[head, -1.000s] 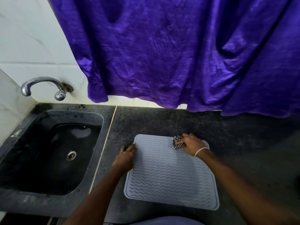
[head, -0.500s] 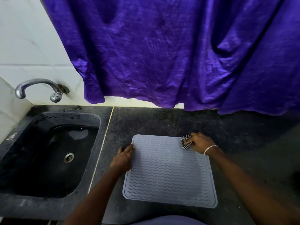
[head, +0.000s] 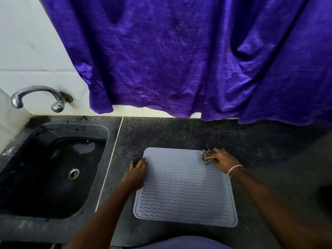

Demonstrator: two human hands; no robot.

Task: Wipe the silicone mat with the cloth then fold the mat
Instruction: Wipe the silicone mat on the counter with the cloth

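A grey silicone mat with wavy ridges lies flat on the dark counter. My right hand presses a bunched black-and-white checked cloth onto the mat's far right corner. My left hand rests on the mat's left edge, fingers spread and pressing it down. Part of the cloth is hidden under my right fingers.
A black sink with a round drain sits to the left of the mat, under a chrome tap. A purple curtain hangs over the counter's back edge. White wall tiles stand behind the sink.
My right hand has slid the cloth rightward along the mat's far edge, from near the middle to the far right corner. My left hand has stayed on the left edge.
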